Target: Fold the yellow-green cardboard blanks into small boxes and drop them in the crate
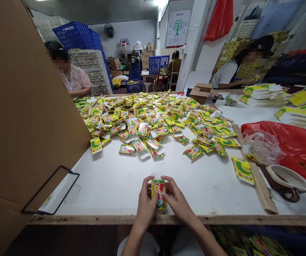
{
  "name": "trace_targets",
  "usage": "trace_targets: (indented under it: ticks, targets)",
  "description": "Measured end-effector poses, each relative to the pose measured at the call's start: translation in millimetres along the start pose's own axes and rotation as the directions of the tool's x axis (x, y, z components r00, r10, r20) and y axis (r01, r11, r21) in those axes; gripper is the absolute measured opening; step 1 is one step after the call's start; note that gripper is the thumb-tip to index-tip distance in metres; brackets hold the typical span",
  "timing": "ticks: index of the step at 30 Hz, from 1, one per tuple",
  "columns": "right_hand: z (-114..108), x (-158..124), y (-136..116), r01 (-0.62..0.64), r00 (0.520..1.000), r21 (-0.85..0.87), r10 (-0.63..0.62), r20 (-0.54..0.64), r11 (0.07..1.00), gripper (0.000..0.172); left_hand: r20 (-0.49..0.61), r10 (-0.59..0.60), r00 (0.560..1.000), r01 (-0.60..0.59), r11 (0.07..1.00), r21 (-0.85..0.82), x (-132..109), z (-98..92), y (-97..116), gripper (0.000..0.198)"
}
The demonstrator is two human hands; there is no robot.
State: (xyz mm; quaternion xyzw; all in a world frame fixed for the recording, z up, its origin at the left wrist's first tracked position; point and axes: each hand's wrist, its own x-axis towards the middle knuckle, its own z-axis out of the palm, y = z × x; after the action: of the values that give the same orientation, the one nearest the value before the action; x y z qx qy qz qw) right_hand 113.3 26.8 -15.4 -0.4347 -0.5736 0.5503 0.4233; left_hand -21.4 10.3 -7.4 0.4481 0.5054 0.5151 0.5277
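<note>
A small yellow and green packet (158,193) stands upright near the front edge of the white table (115,181). My left hand (145,202) pinches its left side and my right hand (176,199) pinches its right side, fingers curled round it. A big heap of like packets (155,121) covers the table's middle and far part, an arm's length beyond my hands.
A tall cardboard sheet (22,106) walls off the left. At right lie a wooden strip (257,177), a tape roll (289,177), a red plastic bag (294,142) and stacked flat cartons (265,94). Other people sit at far left and far right.
</note>
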Motion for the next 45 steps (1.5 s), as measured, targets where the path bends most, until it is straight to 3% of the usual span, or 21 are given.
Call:
trace_targets:
  ticks: [45]
  targets:
    - [2, 3, 8, -0.050, 0.999, 0.084, 0.052, -0.013, 0.995, 0.039, 0.006, -0.046, 0.999, 0.046, 0.999, 0.018, 4, -0.7, -5, 0.041]
